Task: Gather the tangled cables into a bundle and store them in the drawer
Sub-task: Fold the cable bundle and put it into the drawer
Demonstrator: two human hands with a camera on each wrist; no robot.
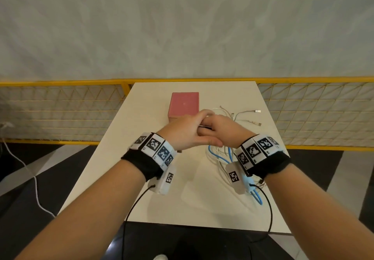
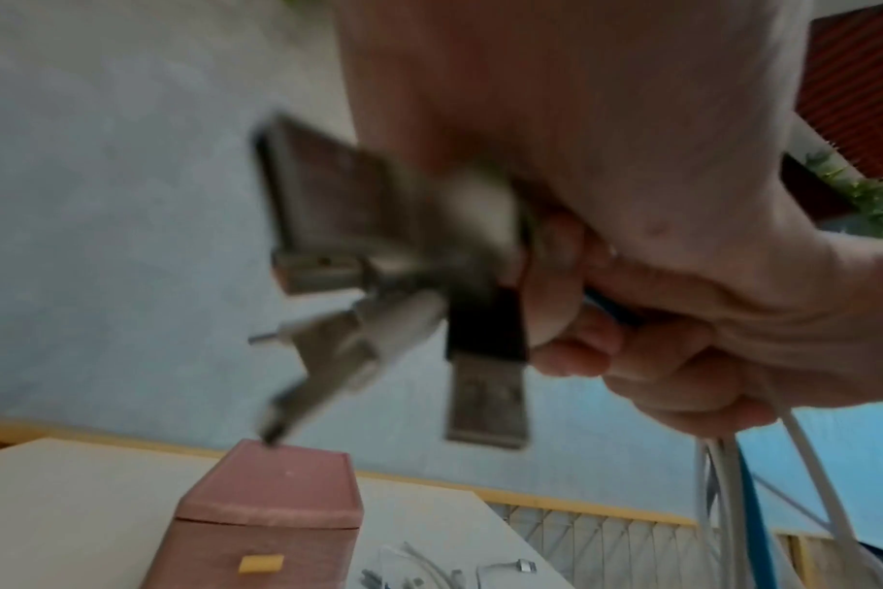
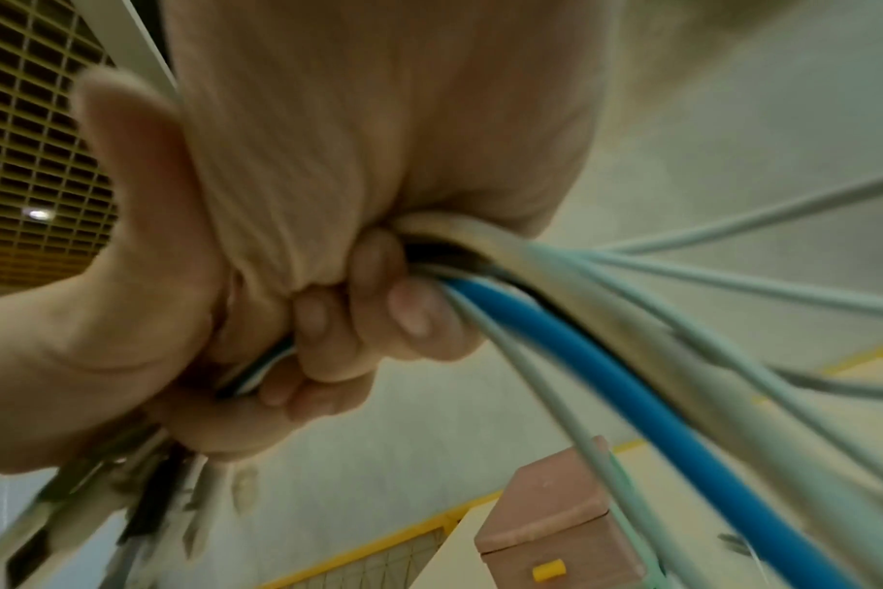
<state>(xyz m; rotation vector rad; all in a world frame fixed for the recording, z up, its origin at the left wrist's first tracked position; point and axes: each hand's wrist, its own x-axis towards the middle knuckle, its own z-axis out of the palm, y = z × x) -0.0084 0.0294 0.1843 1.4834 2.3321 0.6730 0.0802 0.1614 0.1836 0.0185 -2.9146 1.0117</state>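
White cables [image 1: 219, 158] run with one blue cable [image 3: 606, 358]. The drawer box [image 1: 184, 104] is pink, its handle [image 3: 549, 569] yellow. The table [image 1: 202, 199] is cream. Black-and-white checkered tags [image 1: 153, 144] sit on black wristbands [image 1: 141, 164]. The railing [image 1: 60, 82] is yellow.

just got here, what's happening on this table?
A person is gathering loose cables into one bundle above a white table. The left hand grips the connector ends, with several USB plugs sticking out of the fist. The right hand grips white strands and a blue cable right beside it. Some cable ends still lie on the table. The pink drawer box stands behind the hands, its drawer shut, so nothing is stored yet.
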